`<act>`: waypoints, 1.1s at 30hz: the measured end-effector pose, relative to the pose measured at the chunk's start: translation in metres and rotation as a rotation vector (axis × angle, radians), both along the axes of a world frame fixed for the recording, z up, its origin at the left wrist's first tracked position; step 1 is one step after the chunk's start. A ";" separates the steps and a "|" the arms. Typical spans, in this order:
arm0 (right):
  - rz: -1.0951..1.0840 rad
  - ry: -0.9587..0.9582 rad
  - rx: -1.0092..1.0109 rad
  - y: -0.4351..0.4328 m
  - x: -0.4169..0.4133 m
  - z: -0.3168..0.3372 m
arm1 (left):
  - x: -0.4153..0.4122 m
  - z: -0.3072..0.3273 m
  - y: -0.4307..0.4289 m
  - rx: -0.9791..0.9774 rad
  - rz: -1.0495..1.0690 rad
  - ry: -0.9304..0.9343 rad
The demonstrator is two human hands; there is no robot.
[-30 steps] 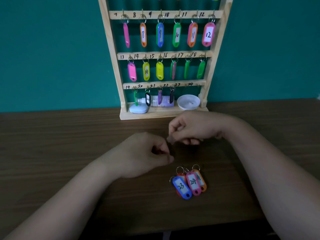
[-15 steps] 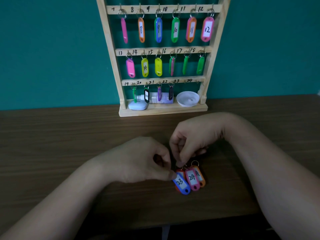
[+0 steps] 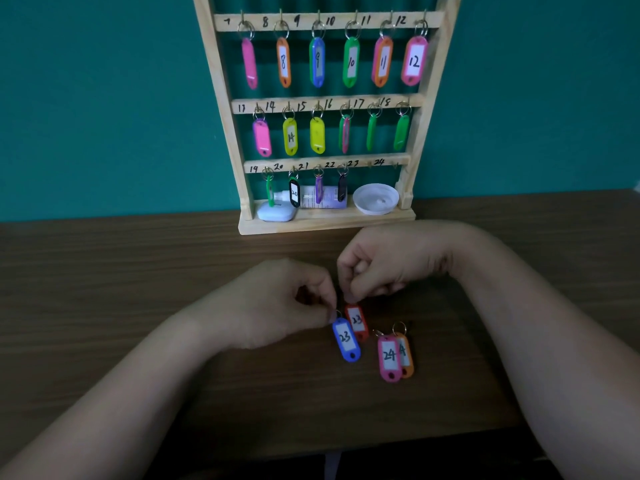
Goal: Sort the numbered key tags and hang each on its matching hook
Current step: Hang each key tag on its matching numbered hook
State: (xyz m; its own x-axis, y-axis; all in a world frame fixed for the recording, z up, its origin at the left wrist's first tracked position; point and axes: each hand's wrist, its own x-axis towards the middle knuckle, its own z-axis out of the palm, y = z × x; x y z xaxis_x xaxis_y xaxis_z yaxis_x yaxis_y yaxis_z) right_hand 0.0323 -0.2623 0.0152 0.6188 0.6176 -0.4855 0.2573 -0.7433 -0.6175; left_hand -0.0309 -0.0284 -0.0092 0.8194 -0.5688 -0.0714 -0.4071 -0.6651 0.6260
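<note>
Table (image 3: 121, 289) — four tags (image 3: 346, 339); left hand (image 3: 277, 303) pinches one, right hand (image 3: 381, 268) another

Dim, even light, soft shadows under the forearms, wide-angle bending at edges, slight blur

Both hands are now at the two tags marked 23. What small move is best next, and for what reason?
Probably raise both tags together and carry them toward the hook after the mark 23. The left hand pinches the ring of the blue tag 23, the right hand pinches the top of the red tag 23, and that hook on the bottom rail is bare.
</note>
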 end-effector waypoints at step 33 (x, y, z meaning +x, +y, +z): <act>-0.934 -0.762 0.704 -0.013 0.061 -0.022 | 0.020 0.005 -0.029 -0.189 0.251 -0.245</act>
State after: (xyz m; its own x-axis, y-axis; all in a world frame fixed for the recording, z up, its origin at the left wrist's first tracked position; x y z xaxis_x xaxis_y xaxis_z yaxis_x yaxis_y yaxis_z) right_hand 0.0930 -0.2756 -0.0071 0.9003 -0.1947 0.3893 0.2821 -0.4201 -0.8625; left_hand -0.0111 -0.0571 -0.0039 0.9146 -0.3327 0.2297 -0.3985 -0.6456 0.6514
